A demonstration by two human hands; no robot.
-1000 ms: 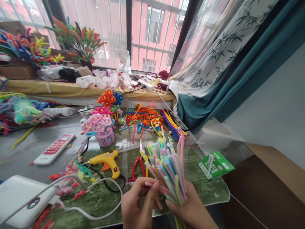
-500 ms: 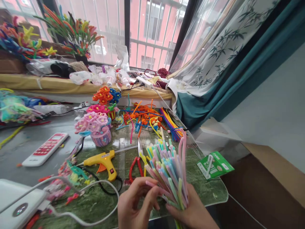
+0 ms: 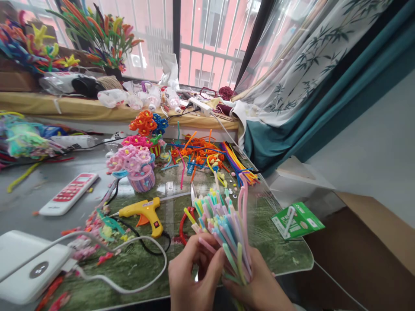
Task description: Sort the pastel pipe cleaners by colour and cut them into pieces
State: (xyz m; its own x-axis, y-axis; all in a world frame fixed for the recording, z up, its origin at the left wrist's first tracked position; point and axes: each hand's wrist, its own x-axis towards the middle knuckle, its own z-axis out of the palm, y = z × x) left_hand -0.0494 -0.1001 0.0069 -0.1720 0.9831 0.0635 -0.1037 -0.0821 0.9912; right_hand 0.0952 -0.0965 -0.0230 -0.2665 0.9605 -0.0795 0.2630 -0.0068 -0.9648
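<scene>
A thick bundle of pastel pipe cleaners [image 3: 223, 220] stands upright above the table's front edge. My right hand [image 3: 259, 283] is wrapped round its lower part. At the bundle's left side, my left hand [image 3: 196, 270] pinches a pink pipe cleaner between thumb and fingers. Its tip sticks out past the fingertips. Red-handled pliers [image 3: 184, 224] lie just behind my left hand, partly hidden by the bundle. A yellow glue gun [image 3: 142, 212] lies to the left on the green mat.
Pink flower pot [image 3: 142, 177], orange pieces [image 3: 202, 151] and a coloured pipe-cleaner bundle [image 3: 240, 162] stand or lie further back. At left are a remote [image 3: 68, 194] and a white power bank [image 3: 32, 263] with a looping cable. A green packet [image 3: 297, 220] lies at the right edge.
The view has shifted slightly. My left hand has moved closer against the bundle, its fingers still on the pink pipe cleaner. My right hand keeps its grip.
</scene>
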